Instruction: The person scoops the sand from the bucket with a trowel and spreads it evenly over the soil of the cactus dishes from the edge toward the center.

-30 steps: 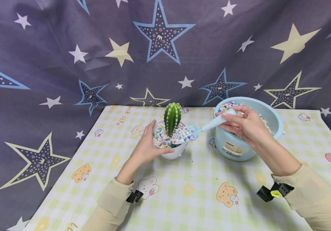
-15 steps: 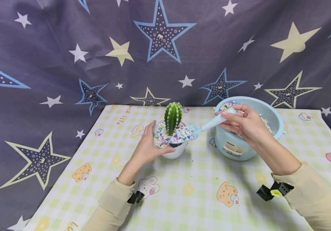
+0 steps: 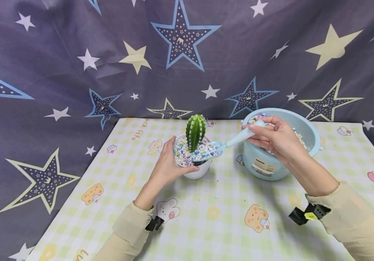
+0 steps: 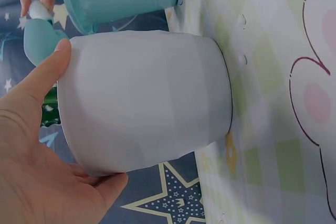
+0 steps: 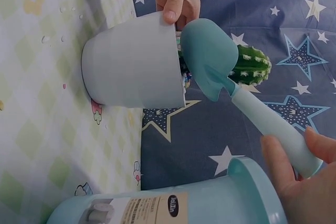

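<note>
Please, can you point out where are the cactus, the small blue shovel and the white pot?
cactus (image 3: 195,132), head view, middle of its green body.
small blue shovel (image 5: 209,56), right wrist view, back of the blade.
white pot (image 4: 147,100), left wrist view, middle of its side wall.

Upright white cactus pot (image 3: 196,170), pebble-filled; blue scoop (image 3: 236,139) tilted at its rim.

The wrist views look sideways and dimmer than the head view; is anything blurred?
Head view: evenly lit and sharp, soft shadows beneath the white plastic pot. Left wrist view: rotated, dim, the pot sharp. Right wrist view: rotated, the light-blue plastic scoop sharp.
</note>
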`<act>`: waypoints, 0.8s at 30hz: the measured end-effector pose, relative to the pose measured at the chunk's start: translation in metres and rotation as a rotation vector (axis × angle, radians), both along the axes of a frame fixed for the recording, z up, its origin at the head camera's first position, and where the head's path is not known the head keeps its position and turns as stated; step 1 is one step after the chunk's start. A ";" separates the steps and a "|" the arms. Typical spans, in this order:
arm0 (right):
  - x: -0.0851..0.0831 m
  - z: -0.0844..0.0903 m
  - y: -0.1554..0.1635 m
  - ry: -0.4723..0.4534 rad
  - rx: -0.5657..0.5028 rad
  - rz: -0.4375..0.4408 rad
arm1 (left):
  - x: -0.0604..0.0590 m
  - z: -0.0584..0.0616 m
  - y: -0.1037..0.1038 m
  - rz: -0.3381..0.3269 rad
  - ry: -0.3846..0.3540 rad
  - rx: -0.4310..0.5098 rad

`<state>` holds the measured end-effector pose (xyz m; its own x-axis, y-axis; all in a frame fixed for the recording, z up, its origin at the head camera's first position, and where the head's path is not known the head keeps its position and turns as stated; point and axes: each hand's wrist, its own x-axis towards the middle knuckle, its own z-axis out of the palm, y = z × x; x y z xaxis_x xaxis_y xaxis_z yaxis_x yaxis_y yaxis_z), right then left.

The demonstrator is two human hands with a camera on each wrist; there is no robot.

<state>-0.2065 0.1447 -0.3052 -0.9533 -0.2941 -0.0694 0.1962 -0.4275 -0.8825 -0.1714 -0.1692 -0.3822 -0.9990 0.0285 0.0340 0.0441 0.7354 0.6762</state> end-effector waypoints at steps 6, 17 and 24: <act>0.000 0.000 0.000 -0.005 -0.005 0.001 | -0.001 0.001 -0.001 -0.017 -0.008 -0.003; 0.000 -0.001 -0.002 -0.003 0.017 -0.003 | -0.012 -0.003 -0.021 -0.174 0.006 0.053; 0.000 0.002 -0.002 -0.025 0.023 0.001 | -0.012 -0.001 -0.021 -0.164 0.011 0.052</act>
<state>-0.2061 0.1427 -0.3027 -0.9507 -0.2934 -0.1002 0.2191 -0.4073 -0.8866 -0.1837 -0.1902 -0.3836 -0.9806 0.1892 0.0504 0.1682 0.6819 0.7119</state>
